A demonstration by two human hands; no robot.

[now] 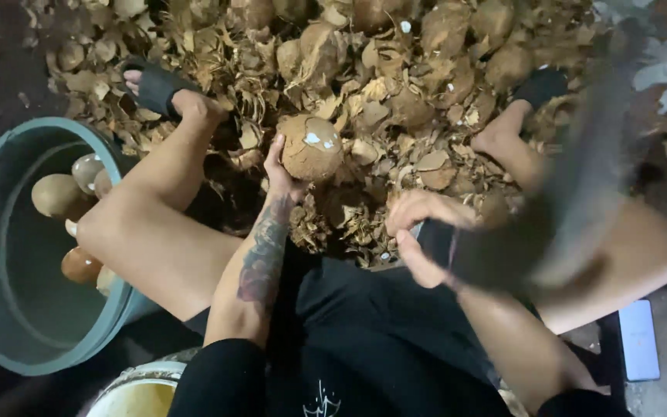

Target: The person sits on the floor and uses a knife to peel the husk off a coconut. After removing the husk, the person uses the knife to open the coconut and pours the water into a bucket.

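Left hand (283,174) cups the coconut (310,147) at frame centre. Right hand (418,235) clenches a blurred cleaver (573,201); a misjudged chop could hit fingers.

One screen shows: a phone (639,340), a flat rectangle with a pale blue-grey face and dark edge, lying on the floor well to the right of and below the right hand's fingers (414,232). No packages, labels or signs appear.
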